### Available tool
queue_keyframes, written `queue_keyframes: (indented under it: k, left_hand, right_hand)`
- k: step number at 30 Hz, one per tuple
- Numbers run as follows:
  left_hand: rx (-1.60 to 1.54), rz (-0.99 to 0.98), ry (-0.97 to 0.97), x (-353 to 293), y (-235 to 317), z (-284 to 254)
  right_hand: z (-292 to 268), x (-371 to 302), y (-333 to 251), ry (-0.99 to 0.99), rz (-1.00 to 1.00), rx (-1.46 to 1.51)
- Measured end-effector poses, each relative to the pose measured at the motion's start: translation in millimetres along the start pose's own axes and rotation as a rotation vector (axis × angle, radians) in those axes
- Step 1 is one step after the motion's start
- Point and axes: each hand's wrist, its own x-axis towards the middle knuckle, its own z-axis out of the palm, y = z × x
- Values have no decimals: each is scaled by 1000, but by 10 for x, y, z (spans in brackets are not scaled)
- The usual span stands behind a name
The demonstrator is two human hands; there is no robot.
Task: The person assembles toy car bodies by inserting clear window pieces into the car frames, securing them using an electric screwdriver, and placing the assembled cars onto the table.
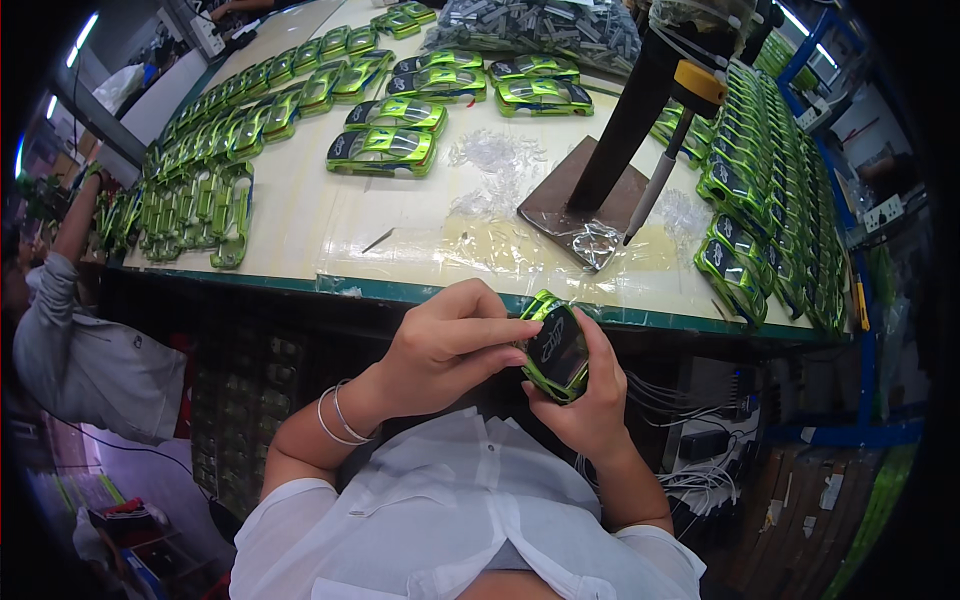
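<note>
1. We located the car shell, a bright green toy body with a dark panel, at the centre of the frame, tilted, by the near edge of the counter.
2. We gripped the car shell with the right hand; its fingers were grasping the right side and lower edge.
3. We set the left hand against the opposite side. Its fingertips met the shell's edge; we could not tell whether they were pinching it.
4. We noted a dark post on a brown base plate, upper right of centre, with a slim grey tool hanging beside it.
5. We observed clear plastic scraps left of the base plate.
6. We found more green shells in the upper left and along the right.
7. We saw a bag of dark parts at the top and another person's grey sleeve at the left.
</note>
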Motion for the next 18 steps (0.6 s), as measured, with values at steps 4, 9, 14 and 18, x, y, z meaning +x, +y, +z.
queue_keyframes:
  k: [4, 9, 14, 18]
  left_hand:
    - [42, 7, -7, 2, -8, -4]
    - [247, 238, 10, -4, -102, 26]
    - [441, 382, 39, -105, -177, 104]
    - [502, 370, 2, -137, -152, 115]
  right_hand:
    - [-3, 7, 38, 13, -57, -30]
    - [-43, -4, 21, -63, 36, 44]
    - [5, -12, 50, -22, -1, 24]
    - [21, -26, 42, -58, 22, 16]
